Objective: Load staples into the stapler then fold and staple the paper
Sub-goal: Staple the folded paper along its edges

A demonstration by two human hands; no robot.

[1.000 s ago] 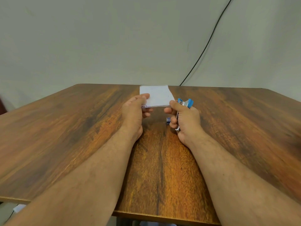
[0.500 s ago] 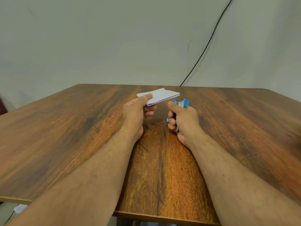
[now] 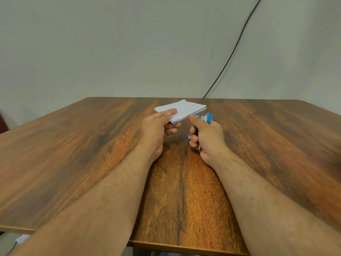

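My left hand [image 3: 156, 129] pinches a folded white paper [image 3: 186, 109] by its near corner, thumb on top. The paper lies almost flat in the air above the wooden table [image 3: 73, 145], with blue ink marks at the pinched corner. My right hand [image 3: 207, 139] is closed around a small blue and metal stapler [image 3: 204, 118], whose blue tip sticks up above the thumb. The stapler's mouth sits just under the paper's near right edge. Most of the stapler's body is hidden in my fist.
A black cable [image 3: 234, 50] runs down the grey wall to the table's far edge. The table's near edge [image 3: 166, 245] lies below my forearms. Something white [image 3: 22, 238] lies on the floor at the lower left.
The paper has tipped from upright to nearly flat and shifted slightly right. My right hand with the stapler has stayed close under the paper's edge.
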